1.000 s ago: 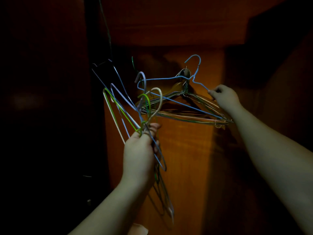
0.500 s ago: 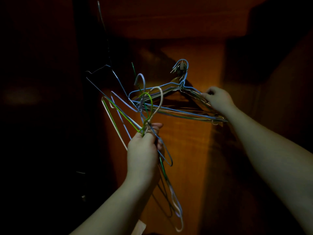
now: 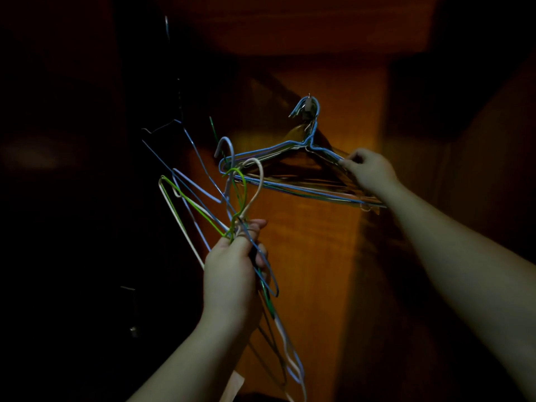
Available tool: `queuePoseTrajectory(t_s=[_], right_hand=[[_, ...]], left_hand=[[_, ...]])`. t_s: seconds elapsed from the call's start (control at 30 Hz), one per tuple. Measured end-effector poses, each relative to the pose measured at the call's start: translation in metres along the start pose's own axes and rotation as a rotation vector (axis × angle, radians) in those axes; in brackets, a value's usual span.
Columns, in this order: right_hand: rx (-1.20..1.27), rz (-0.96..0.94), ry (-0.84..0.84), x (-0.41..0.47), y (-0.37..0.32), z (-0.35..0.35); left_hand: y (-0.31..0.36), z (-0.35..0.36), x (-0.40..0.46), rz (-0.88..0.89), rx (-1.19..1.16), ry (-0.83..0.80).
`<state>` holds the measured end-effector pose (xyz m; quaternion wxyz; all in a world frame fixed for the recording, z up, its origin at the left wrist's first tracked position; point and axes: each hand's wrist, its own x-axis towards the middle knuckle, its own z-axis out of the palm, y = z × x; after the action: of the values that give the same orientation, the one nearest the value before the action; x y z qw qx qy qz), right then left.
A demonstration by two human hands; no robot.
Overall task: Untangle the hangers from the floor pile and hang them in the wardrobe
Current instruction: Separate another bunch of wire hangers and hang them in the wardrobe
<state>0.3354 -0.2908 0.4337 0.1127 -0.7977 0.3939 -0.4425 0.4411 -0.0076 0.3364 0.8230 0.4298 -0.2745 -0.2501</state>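
The left hand [image 3: 232, 274] is closed around a tangled bunch of wire hangers [image 3: 208, 198], hooks up. The right hand's [image 3: 368, 169] fingers [image 3: 348, 161] pinch the shoulder of hung hangers [image 3: 290, 169] on a hook [image 3: 309, 104] in the dim wardrobe [image 3: 333, 242]. No writing is legible.

Both bare forearms reached forward and up. The left hand [image 3: 232, 271] was closed in a fist, thumb uppermost, knuckles turned left. The right hand [image 3: 369, 169] was raised higher and further out, its fingers [image 3: 349, 161] pinched together, wrist straight.
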Motion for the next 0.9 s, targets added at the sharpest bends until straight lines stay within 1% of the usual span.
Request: queuePoseTrajectory(t_s=[0.13,0.47,0.6,0.7,0.9], right_hand=[[-0.061,0.018,-0.008,0.009,0.003,0.004],[-0.052,0.064,-0.060,0.020,-0.001,0.009],[-0.094,0.086,-0.074,0.022,-0.002,0.011],[-0.140,0.099,-0.090,0.026,-0.005,0.010],[-0.152,0.152,-0.134,0.032,-0.004,0.010]], left_hand=[[-0.003,0.002,0.004,-0.016,-0.034,-0.007],[-0.006,0.003,0.002,-0.031,-0.077,0.005],[-0.006,0.000,-0.001,-0.020,-0.053,-0.001],[-0.004,-0.001,-0.003,-0.044,-0.082,-0.012],[0.000,-0.008,-0.006,-0.059,-0.056,-0.050]])
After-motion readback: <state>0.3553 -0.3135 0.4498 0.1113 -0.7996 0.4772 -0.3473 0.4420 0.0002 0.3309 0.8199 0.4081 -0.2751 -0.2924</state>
